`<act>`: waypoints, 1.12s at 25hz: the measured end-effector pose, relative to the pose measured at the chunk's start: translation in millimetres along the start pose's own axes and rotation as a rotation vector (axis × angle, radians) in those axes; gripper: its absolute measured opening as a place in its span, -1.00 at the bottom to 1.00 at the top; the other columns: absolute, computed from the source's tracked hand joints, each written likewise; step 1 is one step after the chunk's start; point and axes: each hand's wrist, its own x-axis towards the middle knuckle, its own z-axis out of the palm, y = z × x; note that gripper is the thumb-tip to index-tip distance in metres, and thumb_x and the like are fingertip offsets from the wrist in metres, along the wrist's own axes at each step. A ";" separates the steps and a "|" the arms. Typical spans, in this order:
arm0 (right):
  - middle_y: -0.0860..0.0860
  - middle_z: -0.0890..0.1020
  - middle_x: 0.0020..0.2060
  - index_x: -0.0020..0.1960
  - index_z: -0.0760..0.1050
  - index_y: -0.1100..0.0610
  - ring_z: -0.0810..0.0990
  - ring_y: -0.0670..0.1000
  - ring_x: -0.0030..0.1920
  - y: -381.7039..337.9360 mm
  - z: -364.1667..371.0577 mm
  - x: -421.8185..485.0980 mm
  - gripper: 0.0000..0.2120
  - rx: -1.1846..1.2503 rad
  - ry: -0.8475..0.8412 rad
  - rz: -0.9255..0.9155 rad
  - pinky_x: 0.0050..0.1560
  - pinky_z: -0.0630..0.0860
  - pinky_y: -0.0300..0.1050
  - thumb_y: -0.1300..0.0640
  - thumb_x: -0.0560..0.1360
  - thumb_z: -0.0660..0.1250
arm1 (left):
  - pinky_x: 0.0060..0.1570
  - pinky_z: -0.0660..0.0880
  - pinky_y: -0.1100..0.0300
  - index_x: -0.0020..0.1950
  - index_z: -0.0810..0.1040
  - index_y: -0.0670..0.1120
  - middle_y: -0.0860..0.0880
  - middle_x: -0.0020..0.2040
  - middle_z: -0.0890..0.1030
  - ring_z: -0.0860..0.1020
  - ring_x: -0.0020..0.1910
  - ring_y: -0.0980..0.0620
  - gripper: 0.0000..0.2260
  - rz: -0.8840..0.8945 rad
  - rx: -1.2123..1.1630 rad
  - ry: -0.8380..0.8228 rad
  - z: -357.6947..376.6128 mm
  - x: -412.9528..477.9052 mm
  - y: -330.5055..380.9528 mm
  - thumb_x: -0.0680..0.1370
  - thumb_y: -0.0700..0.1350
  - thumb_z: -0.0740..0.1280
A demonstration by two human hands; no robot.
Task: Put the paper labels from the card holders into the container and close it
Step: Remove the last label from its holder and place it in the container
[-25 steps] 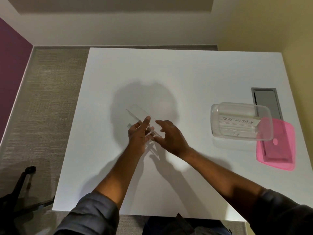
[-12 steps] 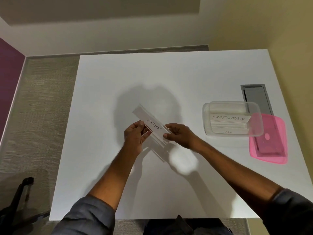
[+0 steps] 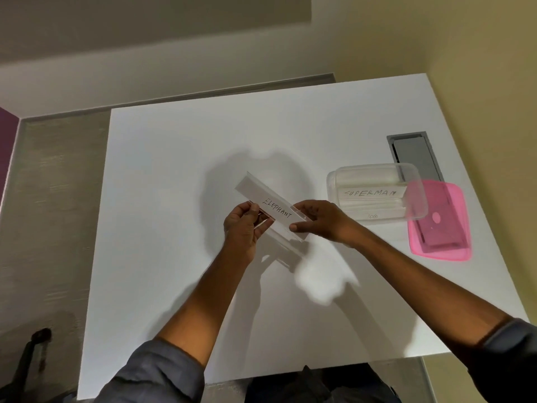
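A clear acrylic card holder (image 3: 283,232) is held above the middle of the white table (image 3: 174,170), tilted. Inside it sits a white paper label (image 3: 270,203) reading ELEPHANT. My left hand (image 3: 242,228) grips the holder's near-left end. My right hand (image 3: 318,219) pinches the right end, where label and holder meet. A clear plastic container (image 3: 374,173) stands open at the right, holding labels; the top one (image 3: 372,193) reads SUPERMAN. Its pink lid (image 3: 444,222) lies flat just right of it, partly under the container's corner.
A grey cable hatch (image 3: 415,152) is set into the table behind the container and lid. The table's right edge lies close beyond the lid. A dark chair part (image 3: 32,353) stands on the carpet at lower left.
The holder was picked up from the table and turned so the ELEPHANT label faces me. My right hand closed on its right end. The camera tilted up.
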 end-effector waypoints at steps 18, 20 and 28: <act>0.00 0.74 0.19 0.35 0.65 0.08 0.66 0.04 0.13 62.0 -149.1 -45.7 -0.47 -0.342 0.142 0.039 0.07 0.47 -0.15 0.20 0.39 0.64 | 0.17 0.71 -0.12 0.39 0.57 -0.21 -0.29 0.04 0.66 0.69 0.03 -0.16 -0.66 0.198 0.266 -0.130 108.3 -12.8 -20.7 0.62 -0.30 0.46; 0.02 0.74 0.21 0.35 0.65 0.08 0.67 0.07 0.15 69.2 -163.2 -46.1 -0.46 -0.394 0.142 0.013 0.09 0.49 -0.12 0.19 0.39 0.65 | 0.13 0.73 -0.05 0.41 0.60 -0.08 -0.16 0.16 0.69 0.71 0.12 -0.09 -0.61 0.317 0.565 -0.153 114.8 -9.1 -18.8 0.59 -0.23 0.51; 0.13 0.66 0.38 0.47 0.55 0.20 0.62 0.14 0.39 99.0 -205.6 -39.1 -0.34 -0.566 0.095 -0.015 0.43 0.53 0.11 0.23 0.41 0.65 | 0.37 0.56 -0.03 0.51 0.55 0.00 -0.02 0.44 0.61 0.57 0.39 -0.04 -0.45 0.667 1.370 -0.373 162.8 6.2 -28.7 0.54 -0.15 0.57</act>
